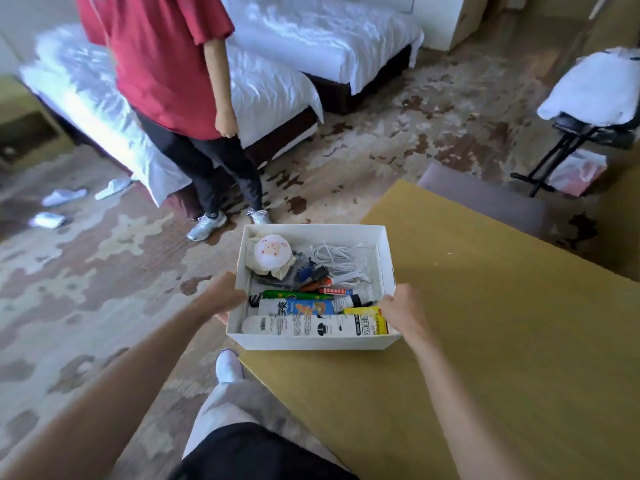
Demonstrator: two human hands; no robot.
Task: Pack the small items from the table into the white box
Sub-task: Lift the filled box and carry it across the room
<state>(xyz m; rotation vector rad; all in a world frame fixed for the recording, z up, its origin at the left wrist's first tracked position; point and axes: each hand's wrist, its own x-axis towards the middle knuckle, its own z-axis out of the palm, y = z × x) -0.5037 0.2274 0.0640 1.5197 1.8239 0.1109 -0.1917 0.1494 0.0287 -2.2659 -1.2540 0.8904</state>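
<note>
The white box [313, 342] hangs over the left edge of the yellow-brown table [485, 323], held from both sides. My left hand [225, 296] grips its left wall and my right hand [398, 310] grips its right wall, fingers curled over the rim. Inside lie several small items: a white round plush [272, 252], a coiled white cable [334, 258], a green tube [294, 295], a blue and white tube [298, 308], a long white and yellow package [311, 325] and some pens.
A person in a red shirt [162, 60] stands on the patterned carpet just beyond the box, in front of two white beds [277, 88]. White slippers [64, 197] lie on the floor at left. A chair [485, 199] and a folding stand [571, 140] are at the right.
</note>
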